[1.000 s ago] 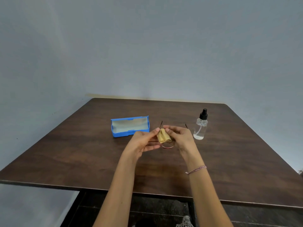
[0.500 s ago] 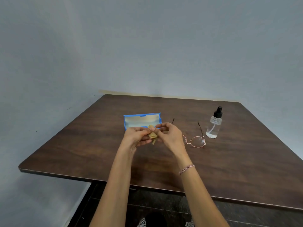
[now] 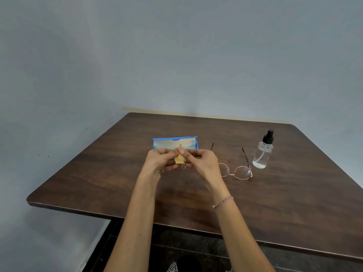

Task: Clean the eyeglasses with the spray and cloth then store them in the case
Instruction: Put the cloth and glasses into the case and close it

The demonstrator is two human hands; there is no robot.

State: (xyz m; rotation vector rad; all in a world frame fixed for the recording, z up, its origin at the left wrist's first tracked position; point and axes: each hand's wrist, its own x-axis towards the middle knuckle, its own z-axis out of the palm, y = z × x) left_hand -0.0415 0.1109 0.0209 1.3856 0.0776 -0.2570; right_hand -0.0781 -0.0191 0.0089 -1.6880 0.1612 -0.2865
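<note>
Broadly, the dark wooden table (image 3: 275, 203) carries everything, and the blue case (image 3: 193, 143) lies open toward its far middle, its long axis running left to right, partly hidden by the hands. To the right stands the spray bottle (image 3: 262, 152), upright and apart from the rest. Between bottle and hands lie the eyeglasses (image 3: 237, 172), lenses toward the person, temples unfolded and pointing away toward the far edge, so the frame's long axis also runs left to right.

Both hands hover just in front of the case. The left hand (image 3: 160, 161) and right hand (image 3: 204, 162) meet at the tan cloth (image 3: 180, 159), thumbs and fingertips pinched on it from either side; it is bunched or folded small between them.

Judging by this, the cloth is being folded for stowing in the case just behind it. The eyeglasses sit just right of the right hand, almost under its wrist, so that hand is plainly the nearer for picking them up.
</note>
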